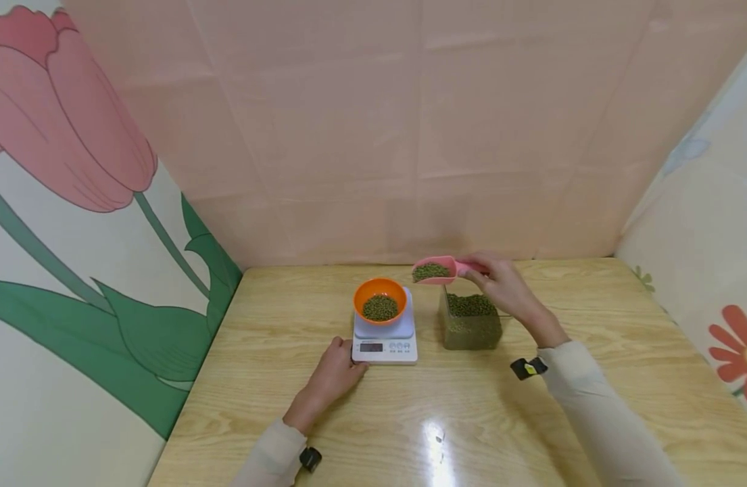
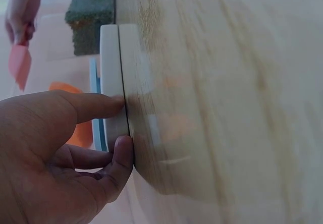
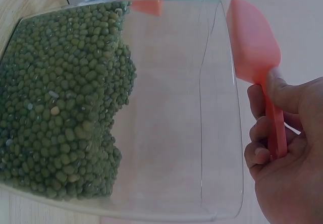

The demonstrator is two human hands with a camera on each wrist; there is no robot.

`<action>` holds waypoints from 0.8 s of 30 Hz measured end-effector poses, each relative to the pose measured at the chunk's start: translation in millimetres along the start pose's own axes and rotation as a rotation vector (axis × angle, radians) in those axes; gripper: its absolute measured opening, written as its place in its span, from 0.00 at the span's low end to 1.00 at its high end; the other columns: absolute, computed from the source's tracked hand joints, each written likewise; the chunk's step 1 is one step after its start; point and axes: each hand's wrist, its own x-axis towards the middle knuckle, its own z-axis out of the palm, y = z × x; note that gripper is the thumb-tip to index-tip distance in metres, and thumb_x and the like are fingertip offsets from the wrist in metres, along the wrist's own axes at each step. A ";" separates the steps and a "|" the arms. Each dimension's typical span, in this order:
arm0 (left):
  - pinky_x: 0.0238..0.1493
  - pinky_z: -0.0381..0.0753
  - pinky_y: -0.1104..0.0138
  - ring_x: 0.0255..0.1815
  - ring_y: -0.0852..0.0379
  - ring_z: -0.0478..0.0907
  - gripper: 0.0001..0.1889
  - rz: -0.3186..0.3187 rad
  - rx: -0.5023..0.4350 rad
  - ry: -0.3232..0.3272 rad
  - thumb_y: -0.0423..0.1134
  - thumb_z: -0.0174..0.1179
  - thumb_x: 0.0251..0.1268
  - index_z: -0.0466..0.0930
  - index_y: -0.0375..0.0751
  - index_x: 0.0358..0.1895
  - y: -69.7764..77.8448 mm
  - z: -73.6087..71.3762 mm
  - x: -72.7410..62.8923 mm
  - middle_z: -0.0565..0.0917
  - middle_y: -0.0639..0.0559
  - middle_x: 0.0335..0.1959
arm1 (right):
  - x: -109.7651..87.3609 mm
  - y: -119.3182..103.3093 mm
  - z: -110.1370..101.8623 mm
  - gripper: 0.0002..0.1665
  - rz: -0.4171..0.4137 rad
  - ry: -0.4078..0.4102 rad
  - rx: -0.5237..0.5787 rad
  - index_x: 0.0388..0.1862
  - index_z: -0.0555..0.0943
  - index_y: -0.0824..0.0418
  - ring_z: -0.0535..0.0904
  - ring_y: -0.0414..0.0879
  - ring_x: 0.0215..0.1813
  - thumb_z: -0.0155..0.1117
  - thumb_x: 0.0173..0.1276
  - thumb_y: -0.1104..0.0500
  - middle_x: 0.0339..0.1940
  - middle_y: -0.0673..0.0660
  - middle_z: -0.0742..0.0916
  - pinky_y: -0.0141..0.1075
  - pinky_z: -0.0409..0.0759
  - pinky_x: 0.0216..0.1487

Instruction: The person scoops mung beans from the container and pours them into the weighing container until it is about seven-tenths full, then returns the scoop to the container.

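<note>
My right hand grips the handle of a pink scoop loaded with green mung beans. The scoop is held in the air, above the left rim of a clear container of the same beans. To its left, an orange bowl with some beans in it sits on a white kitchen scale. At the scale's front left corner, my left hand holds on with curled fingers; in the left wrist view, fingertips press its edge. The scale's digits are too small to read.
All of this stands on a wood-grain table. A pink sheet closes off the back. Flower-printed panels rise on the left and right sides.
</note>
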 end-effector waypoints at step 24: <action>0.37 0.75 0.66 0.39 0.55 0.71 0.22 -0.002 -0.004 -0.008 0.38 0.70 0.70 0.82 0.29 0.62 -0.7 0.9 0.6 0.80 0.44 0.43 | 15.2 -11.9 16.4 0.16 0.007 -0.063 -0.023 0.59 0.86 0.68 0.89 0.59 0.51 0.66 0.78 0.61 0.53 0.66 0.89 0.53 0.86 0.53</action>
